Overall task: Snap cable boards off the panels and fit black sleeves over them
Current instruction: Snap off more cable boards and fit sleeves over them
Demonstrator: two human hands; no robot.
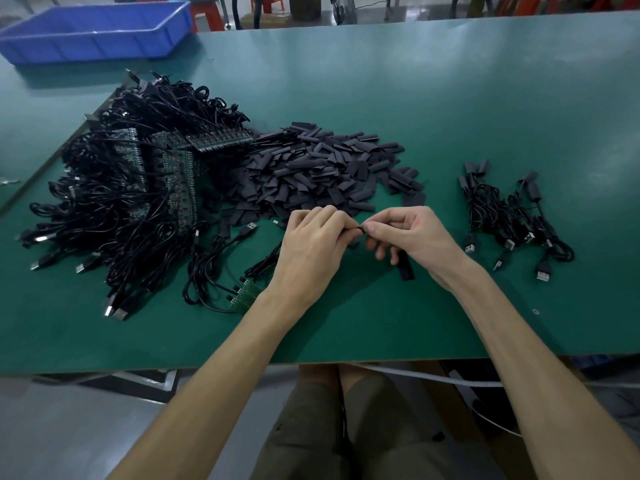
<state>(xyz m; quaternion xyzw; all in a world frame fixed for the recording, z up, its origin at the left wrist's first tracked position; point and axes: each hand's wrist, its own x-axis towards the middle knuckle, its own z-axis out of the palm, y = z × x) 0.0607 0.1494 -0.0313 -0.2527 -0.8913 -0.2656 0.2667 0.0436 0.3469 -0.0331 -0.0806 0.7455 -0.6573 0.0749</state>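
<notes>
My left hand (313,244) and my right hand (412,235) meet fingertip to fingertip over the green table, both pinching a small black piece (360,230) between them; most of it is hidden by the fingers. Whether it is a sleeve or a board I cannot tell. A black sleeve (406,268) lies flat under my right hand. A small green panel piece (247,294) with cables attached lies beside my left wrist. A heap of loose black sleeves (311,168) sits just beyond my hands. A big pile of cables on board panels (138,188) fills the left.
A few sleeved cables (512,216) lie in a small group at the right. A blue plastic bin (97,29) stands at the far left corner. The table's front edge (346,362) runs just above my knees.
</notes>
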